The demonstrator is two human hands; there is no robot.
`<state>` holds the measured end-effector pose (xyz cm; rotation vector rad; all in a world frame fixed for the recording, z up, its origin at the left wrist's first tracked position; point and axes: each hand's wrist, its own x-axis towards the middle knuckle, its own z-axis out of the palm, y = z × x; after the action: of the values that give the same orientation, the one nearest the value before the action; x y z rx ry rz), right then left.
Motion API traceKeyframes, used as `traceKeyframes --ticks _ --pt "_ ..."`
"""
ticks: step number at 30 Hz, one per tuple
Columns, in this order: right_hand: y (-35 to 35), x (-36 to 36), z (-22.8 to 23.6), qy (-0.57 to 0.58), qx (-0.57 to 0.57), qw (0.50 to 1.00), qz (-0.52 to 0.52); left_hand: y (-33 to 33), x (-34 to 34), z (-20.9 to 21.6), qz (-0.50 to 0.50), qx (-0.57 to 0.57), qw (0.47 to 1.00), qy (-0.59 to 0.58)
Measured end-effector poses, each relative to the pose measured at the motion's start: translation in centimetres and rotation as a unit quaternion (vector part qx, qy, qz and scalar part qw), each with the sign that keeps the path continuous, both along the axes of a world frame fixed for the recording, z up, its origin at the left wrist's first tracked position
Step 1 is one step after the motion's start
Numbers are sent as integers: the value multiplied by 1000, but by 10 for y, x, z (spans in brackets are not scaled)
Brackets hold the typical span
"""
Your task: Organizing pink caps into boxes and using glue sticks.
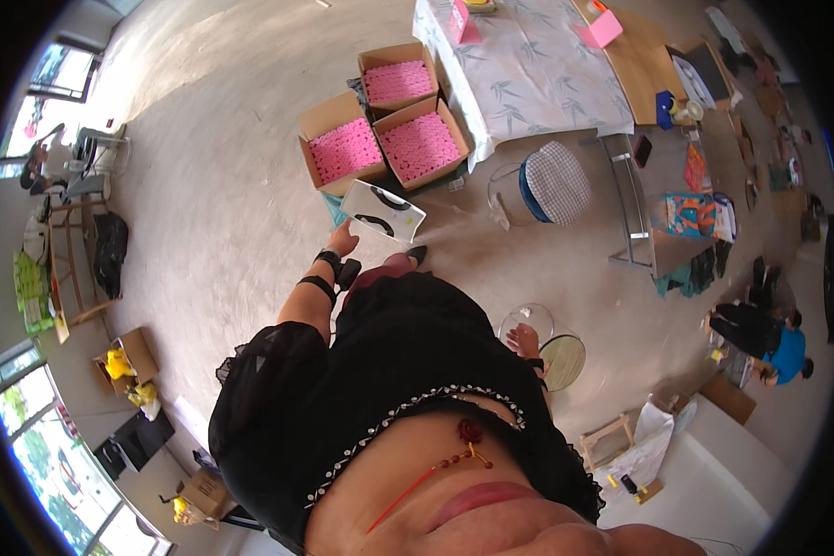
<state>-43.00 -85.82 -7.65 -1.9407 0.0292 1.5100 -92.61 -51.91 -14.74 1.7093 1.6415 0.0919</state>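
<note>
- Hands are apart: the left hand [343, 241] is stretched forward and grips the near edge of a white tray [383, 210] with two black curved pieces in it.
- Tray sits tilted above the floor [232, 185], its long axis running from lower left to upper right, pointing toward three cardboard boxes [380, 125] of pink items.
- Right hand [525, 341] hangs at the side, fingers loose and holding nothing, beside a clear round stool [551, 347].

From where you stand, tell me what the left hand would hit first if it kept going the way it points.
The left hand already holds a white tray. Straight on, probably the open boxes of pink items on the floor, though depth is hard to judge.
</note>
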Motion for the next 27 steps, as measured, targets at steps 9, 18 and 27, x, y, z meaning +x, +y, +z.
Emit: traceKeyframes --ticks 9,18,27 --pt "-13 -4 -7 -8 -20 998 -56 4 23 31 40 -124 991 -41" --pt "-7 -10 13 -1 -29 996 -85 17 17 -5 -11 -130 991 -12" --pt "-32 13 -27 -138 147 918 343 41 19 7 -12 -105 994 18"
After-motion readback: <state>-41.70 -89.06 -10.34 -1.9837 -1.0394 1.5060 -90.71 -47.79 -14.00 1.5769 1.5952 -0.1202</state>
